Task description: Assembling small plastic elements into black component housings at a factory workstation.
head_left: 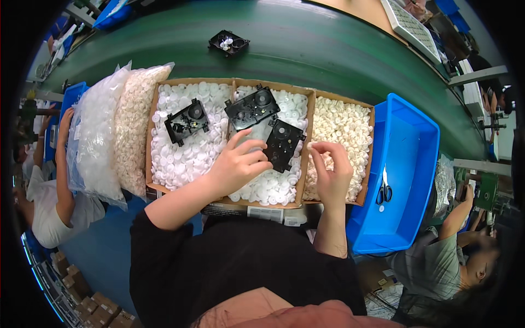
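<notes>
My left hand (240, 162) is over the middle compartment, fingers apart and slightly bent. Its fingertips are beside a black plastic housing (282, 145); whether they touch it I cannot tell. A second black housing (254, 108) lies just beyond, and a third (188, 121) rests on the white round plastic parts (191, 158) in the left compartment. My right hand (334, 170) is at the edge of the right compartment, with thumb and index finger pinched on a small cream plastic piece (310, 146). Under it are many cream plastic parts (342, 123) of the same colour.
Clear bags of parts (98, 136) stand left of the cardboard box (306, 180). To the right, a blue bin (404, 202) holds black-handled scissors (385, 191). Another black housing (228, 42) sits on the green conveyor belt (306, 49). People work on both sides.
</notes>
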`<state>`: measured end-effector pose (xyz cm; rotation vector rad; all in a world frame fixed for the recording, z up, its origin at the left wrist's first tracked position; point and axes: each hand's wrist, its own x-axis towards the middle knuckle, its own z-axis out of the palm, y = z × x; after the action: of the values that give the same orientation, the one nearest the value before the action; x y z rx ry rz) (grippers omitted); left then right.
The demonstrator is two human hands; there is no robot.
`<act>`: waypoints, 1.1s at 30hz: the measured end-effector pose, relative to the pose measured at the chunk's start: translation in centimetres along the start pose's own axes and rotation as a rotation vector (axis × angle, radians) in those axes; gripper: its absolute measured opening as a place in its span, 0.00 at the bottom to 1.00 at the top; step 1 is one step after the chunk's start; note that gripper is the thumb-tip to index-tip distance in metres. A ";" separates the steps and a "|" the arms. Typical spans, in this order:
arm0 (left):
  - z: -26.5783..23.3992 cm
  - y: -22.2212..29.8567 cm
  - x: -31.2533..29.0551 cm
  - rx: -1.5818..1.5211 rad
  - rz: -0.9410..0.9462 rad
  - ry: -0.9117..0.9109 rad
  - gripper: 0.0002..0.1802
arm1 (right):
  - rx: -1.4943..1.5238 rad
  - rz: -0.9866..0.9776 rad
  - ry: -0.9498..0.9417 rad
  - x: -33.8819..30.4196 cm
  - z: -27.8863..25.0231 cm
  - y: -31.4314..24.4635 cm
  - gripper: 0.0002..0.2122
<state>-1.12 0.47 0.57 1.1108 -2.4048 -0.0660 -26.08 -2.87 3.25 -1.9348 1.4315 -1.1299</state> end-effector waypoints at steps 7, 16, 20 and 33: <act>0.5 -0.3 -0.1 -0.115 -0.065 0.051 0.05 | -0.078 -0.043 -0.103 -0.4 2.6 -0.7 0.06; 0.6 -0.3 -0.3 -0.127 -0.054 0.079 0.05 | -0.147 -0.065 -0.138 -0.3 2.5 -1.2 0.06; 0.7 -0.2 -0.2 -0.134 -0.053 0.092 0.05 | -0.134 -0.014 -0.178 -0.2 2.5 -1.1 0.06; 0.9 -0.3 -0.1 -0.155 -0.060 0.108 0.04 | -0.442 -0.140 -0.203 -0.2 3.3 -1.9 0.07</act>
<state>-1.20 0.20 -0.34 1.0862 -2.2305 -0.2034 -22.28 -2.37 2.87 -2.4053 1.5462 -0.6821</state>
